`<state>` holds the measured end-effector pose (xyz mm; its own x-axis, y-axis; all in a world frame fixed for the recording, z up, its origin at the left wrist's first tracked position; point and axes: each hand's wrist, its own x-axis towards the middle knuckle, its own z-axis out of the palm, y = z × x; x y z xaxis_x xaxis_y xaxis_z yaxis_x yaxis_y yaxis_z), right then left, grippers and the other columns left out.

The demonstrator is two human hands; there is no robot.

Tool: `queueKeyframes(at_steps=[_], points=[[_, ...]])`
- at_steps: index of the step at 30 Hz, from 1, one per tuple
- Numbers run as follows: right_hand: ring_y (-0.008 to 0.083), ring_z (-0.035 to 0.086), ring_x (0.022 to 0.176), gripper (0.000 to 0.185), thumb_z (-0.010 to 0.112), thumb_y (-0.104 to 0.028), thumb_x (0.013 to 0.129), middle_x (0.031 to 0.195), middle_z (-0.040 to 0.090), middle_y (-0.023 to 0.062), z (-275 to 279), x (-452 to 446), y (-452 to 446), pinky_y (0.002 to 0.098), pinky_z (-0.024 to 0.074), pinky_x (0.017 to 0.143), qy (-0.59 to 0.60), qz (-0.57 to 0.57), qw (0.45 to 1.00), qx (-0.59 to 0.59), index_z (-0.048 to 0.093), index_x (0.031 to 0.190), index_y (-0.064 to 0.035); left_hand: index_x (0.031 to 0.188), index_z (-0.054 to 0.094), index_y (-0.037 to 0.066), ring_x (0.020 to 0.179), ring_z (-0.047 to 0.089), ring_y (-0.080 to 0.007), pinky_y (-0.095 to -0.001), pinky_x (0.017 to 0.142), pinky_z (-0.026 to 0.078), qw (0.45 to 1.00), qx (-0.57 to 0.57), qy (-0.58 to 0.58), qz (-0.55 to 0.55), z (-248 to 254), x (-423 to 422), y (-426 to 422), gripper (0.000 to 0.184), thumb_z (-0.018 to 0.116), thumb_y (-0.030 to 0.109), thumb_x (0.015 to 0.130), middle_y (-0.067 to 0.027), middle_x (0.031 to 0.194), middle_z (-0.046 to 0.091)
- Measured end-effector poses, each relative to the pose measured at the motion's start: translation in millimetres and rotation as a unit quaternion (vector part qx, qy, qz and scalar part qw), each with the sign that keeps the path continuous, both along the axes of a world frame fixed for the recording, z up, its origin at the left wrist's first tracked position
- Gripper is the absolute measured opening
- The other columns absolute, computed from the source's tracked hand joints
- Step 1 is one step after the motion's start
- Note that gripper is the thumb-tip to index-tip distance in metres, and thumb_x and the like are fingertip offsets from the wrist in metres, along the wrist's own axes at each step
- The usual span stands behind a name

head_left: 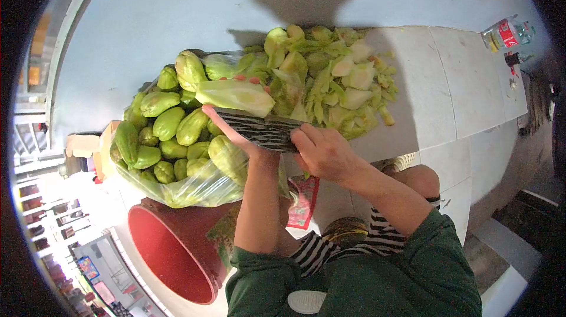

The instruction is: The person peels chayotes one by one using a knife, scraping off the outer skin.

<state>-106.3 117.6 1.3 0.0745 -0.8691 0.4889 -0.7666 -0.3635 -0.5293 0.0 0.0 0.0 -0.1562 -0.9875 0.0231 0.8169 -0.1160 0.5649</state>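
Centrally, a peeled chayote [236, 96] sits in the person's left hand [231, 133], pale and smooth along the side that faces up. The thumb lies along the near side and a few fingertips show over the far edge, so the grip is closed around the fruit, though the palm is hidden. The right hand [324, 153] has its fingers curled firmly about the end of a broad-bladed knife [259, 129], whose dark blade, streaked with light bands, slants across the left hand just beside the chayote. Whether the edge touches the flesh cannot be told.

Left of the hands, a clear plastic bag [177, 196] gapes around a heap of unpeeled chayotes [170, 122], some plain green, others paler and yellowish. Beyond and to the right of the held fruit, a loose spread of green peelings [321, 90] and pale cut pieces [357, 98] covers part of the tiled surface [436, 81]. At its far right end lies a clear plastic bottle [508, 34] with a red label, well apart from the hands.

Below the bag, a red bucket [168, 252] is tipped, its mouth turned toward the lower left. Both forearms emerge from dark green sleeves [439, 246], above black-and-white striped shorts [315, 252].
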Motion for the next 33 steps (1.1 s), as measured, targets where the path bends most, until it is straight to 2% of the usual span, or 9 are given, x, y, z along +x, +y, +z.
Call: queueKeyframes(at_steps=[6, 9, 15, 18, 20, 24, 27, 29, 33], points=[[0.0256, 0.059, 0.056, 0.015, 0.057, -0.015, 0.08, 0.073, 0.05, 0.0081, -1.2, -3.2, 0.1, 0.0353, 0.0504, 0.046, 0.018, -0.006, 1.0, 0.017, 0.048, 0.087, -0.0063, 0.129, 0.041, 0.012, 0.097, 0.054, -0.0332, -0.045, 0.081, 0.052, 0.996, -0.056, 0.024, -0.065, -4.3, -3.8, -1.9, 0.063, 0.029, 0.063, 0.094, -0.014, 0.113, 0.052], [0.0253, 0.059, 0.055, 0.015, 0.058, -0.016, 0.08, 0.072, 0.05, 0.008, -1.9, -0.3, 0.4, 0.0352, 0.0502, 0.045, 0.02, -0.015, 1.0, 0.011, 0.048, 0.087, -0.0065, 0.128, 0.041, 0.011, 0.097, 0.054, -0.034, -0.0451, 0.08, 0.052, 0.999, 0.002, -0.038, 0.011, -0.9, -7.0, 2.7, 0.065, 0.029, 0.064, 0.093, -0.015, 0.112, 0.051], [0.026, 0.059, 0.054, 0.013, 0.055, -0.015, 0.08, 0.073, 0.051, 0.0086, -0.2, -1.0, -2.6, 0.0362, 0.0514, 0.045, 0.027, -0.03, 0.999, 0.014, 0.048, 0.086, -0.0063, 0.129, 0.041, 0.011, 0.098, 0.055, -0.0327, -0.0451, 0.079, 0.052, 0.988, 0.001, 0.103, -0.112, -7.7, -11.0, 8.8, 0.065, 0.028, 0.064, 0.093, -0.0151, 0.113, 0.052], [0.0262, 0.06, 0.055, 0.012, 0.053, -0.015, 0.081, 0.074, 0.052, 0.0089, 2.7, 0.6, -3.6, 0.0364, 0.0516, 0.046, 0.018, -0.026, 0.999, 0.036, 0.048, 0.088, -0.006, 0.13, 0.041, 0.011, 0.1, 0.055, -0.0325, -0.0449, 0.078, 0.052, 0.998, 0.028, 0.038, -0.051, -7.7, -12.5, 8.8, 0.065, 0.027, 0.063, 0.094, -0.0151, 0.113, 0.053], [0.026, 0.06, 0.056, 0.013, 0.052, -0.015, 0.081, 0.074, 0.052, 0.0093, 2.8, 4.5, -3.3, 0.0362, 0.0515, 0.046, -0.002, -0.042, 0.999, 0.033, 0.047, 0.089, -0.0055, 0.131, 0.041, 0.01, 0.1, 0.055, -0.0324, -0.0446, 0.078, 0.053, 0.995, -0.001, -0.095, 0.027, -4.4, -15.2, 10.5, 0.066, 0.027, 0.062, 0.094, -0.0155, 0.114, 0.053], [0.0264, 0.06, 0.056, 0.015, 0.052, -0.015, 0.081, 0.074, 0.052, 0.0102, 5.2, 2.7, -1.7, 0.0359, 0.0515, 0.046, -0.004, -0.048, 0.998, 0.036, 0.047, 0.09, -0.0049, 0.13, 0.04, 0.007, 0.098, 0.056, -0.0312, -0.0438, 0.077, 0.053, 0.994, -0.003, -0.106, 0.036, 0.0, -20.2, 12.9, 0.066, 0.027, 0.061, 0.095, -0.0158, 0.114, 0.054], [0.0273, 0.061, 0.056, 0.015, 0.053, -0.014, 0.081, 0.074, 0.052, 0.011, 1.7, 3.5, -1.3, 0.0363, 0.0515, 0.046, 0.007, -0.049, 0.998, 0.041, 0.047, 0.09, -0.0047, 0.128, 0.041, 0.005, 0.096, 0.058, -0.0302, -0.0416, 0.075, 0.054, 0.996, -0.034, 0.034, -0.078, -2.6, -20.7, 11.0, 0.066, 0.027, 0.06, 0.095, -0.0162, 0.113, 0.054], [0.0291, 0.06, 0.055, 0.015, 0.053, -0.014, 0.081, 0.073, 0.052, 0.0116, 0.8, 5.7, -1.5, 0.0376, 0.0518, 0.047, -0.037, -0.059, 0.996, 0.061, 0.047, 0.091, -0.0042, 0.126, 0.042, 0.005, 0.095, 0.059, -0.0298, -0.0404, 0.073, 0.054, 0.987, 0.007, -0.152, 0.048, 0.3, -24.4, 13.7, 0.065, 0.028, 0.06, 0.095, -0.0166, 0.111, 0.055], [0.0306, 0.061, 0.055, 0.015, 0.053, -0.013, 0.081, 0.074, 0.053, 0.0122, 2.2, 5.8, -1.3, 0.0391, 0.052, 0.047, -0.032, -0.059, 0.996, 0.064, 0.047, 0.091, -0.0039, 0.125, 0.043, 0.003, 0.093, 0.059, -0.0295, -0.0395, 0.07, 0.055, 0.99, -0.005, -0.138, 0.039, -0.1, -26.2, 13.2, 0.065, 0.028, 0.059, 0.095, -0.0173, 0.11, 0.055]])
